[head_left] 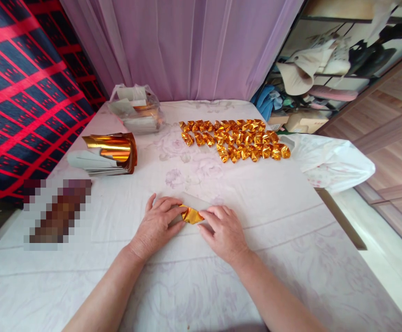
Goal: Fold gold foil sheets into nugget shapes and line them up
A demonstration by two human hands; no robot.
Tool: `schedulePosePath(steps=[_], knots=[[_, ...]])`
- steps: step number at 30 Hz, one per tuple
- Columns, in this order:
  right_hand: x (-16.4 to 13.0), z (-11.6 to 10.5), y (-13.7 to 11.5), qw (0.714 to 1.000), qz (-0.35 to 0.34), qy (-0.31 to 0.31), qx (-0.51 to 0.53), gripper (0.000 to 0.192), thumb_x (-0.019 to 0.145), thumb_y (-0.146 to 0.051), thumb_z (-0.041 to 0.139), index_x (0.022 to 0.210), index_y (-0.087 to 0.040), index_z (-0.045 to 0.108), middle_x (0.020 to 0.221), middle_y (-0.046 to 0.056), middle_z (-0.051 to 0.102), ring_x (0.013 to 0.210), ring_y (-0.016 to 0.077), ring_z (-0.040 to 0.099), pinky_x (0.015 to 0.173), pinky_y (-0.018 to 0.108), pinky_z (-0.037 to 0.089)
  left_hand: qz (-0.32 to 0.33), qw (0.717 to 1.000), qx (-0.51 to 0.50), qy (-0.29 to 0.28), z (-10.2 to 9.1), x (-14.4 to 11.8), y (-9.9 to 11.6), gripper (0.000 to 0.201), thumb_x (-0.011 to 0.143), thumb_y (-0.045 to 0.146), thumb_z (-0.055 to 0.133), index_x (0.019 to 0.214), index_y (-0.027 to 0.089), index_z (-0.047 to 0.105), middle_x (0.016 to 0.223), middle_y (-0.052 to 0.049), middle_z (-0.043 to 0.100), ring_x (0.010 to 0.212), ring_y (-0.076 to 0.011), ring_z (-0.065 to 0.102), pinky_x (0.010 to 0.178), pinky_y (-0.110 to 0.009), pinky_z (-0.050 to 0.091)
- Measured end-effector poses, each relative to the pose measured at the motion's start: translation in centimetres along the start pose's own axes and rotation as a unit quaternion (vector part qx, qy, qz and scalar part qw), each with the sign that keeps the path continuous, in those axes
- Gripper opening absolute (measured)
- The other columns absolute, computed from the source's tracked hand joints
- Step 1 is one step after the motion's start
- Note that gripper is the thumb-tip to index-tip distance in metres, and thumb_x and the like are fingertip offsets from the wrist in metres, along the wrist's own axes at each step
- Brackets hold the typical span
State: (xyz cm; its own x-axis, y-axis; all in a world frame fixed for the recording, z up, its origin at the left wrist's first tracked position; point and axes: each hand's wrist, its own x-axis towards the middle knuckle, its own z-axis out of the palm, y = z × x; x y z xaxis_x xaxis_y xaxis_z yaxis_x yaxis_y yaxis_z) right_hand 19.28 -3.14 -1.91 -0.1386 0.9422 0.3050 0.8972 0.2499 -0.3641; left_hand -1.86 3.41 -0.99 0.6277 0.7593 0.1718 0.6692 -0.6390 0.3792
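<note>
A partly folded gold foil paper (191,215) lies on the white flowered cloth (256,198) between my two hands. My left hand (157,226) presses on its left side with curled fingers. My right hand (223,230) pinches its right end. Both hands rest on the cloth near the front. Part of the sheet's pale backing shows behind the fingers.
Several folded gold paper ingots (235,137) lie in rows at the back centre. A stack of gold foil sheets (109,154) sits at left, a clear bag of sheets (137,110) behind it. A white plastic bag (328,161) hangs at the right edge. A purple curtain stands behind.
</note>
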Motion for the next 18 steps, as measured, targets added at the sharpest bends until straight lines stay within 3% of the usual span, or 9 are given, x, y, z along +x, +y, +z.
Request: schedulePosePath(steps=[18], knots=[[0.2, -0.3, 1.1, 0.998, -0.049, -0.036, -0.008, 0.018, 0.089, -0.024, 0.063, 0.107, -0.022, 0.068, 0.099, 0.006, 0.065, 0.089, 0.0221, 0.057, 0.079, 0.038, 0.046, 0.016, 1.000, 0.009, 0.020, -0.2, 0.1, 0.6, 0.023, 0.095, 0.041, 0.054, 0.105, 0.028, 0.070, 0.099, -0.003, 0.070, 0.098, -0.0220, 0.062, 0.113, -0.057, 0.019]])
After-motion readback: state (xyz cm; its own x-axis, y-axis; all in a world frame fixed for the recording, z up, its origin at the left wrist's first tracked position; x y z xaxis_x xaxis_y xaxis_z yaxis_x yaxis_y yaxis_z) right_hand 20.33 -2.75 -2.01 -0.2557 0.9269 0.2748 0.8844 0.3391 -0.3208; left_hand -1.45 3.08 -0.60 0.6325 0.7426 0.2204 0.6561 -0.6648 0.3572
